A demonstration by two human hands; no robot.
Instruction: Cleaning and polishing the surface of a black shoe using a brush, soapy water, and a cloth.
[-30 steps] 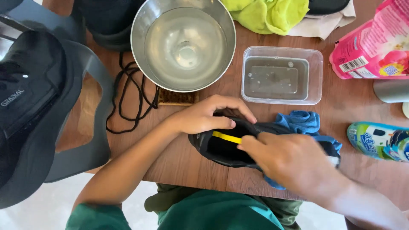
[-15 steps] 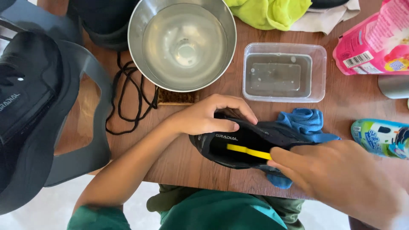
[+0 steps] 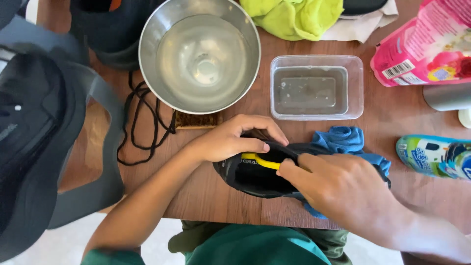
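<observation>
The person is working inside a dark shoe that is lying on its side at the near edge of the wooden bench, and from what shows the job is looking partway along rather than finished. The left hand is closing its grip over the shoe's upper edge, thumb pressing along the opening, pinning it down. The right hand is wrapping its grip around a yellow-handled tool, likely a brush, whose front end is reaching into the opening just under the left thumb; its working end is hidden, so I cannot tell what it is. A blue cloth is lying under and behind the right hand, touching the shoe. Beyond the left grip a steel bowl and a clear plastic tub are both holding cloudy water, and black laces are lying loose to the left of that grip, so the shoe is already unlaced. The outside of the shoe is not showing suds, and a rinse seems to be left.
</observation>
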